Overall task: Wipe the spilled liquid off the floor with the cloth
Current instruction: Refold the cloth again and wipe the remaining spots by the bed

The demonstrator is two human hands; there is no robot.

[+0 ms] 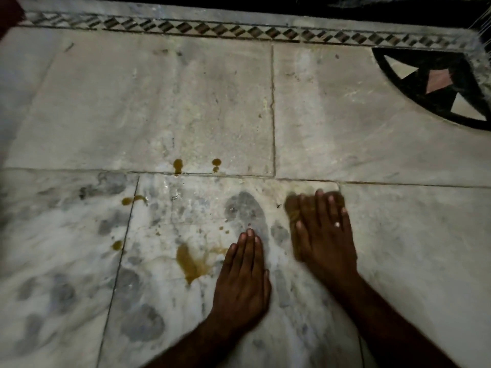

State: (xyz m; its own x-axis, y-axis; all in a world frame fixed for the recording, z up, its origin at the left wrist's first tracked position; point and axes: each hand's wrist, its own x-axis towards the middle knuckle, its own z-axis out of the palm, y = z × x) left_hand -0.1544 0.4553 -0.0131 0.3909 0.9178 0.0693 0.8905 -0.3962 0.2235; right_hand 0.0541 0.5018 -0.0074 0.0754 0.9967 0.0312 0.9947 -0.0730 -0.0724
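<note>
Brown liquid lies spilled on the marble floor. The biggest puddle sits just left of my left hand, which rests flat on the tile with its fingers together and nothing in it. Smaller drops lie farther off: two drops on the tile joint and a smear to the left. My right hand presses flat on a brownish cloth, which shows only at the fingertips and left edge; the view is blurred there.
A patterned border strip runs along the far edge of the floor. A black inlaid floor motif lies at the far right. A dark red object sits in the top left corner.
</note>
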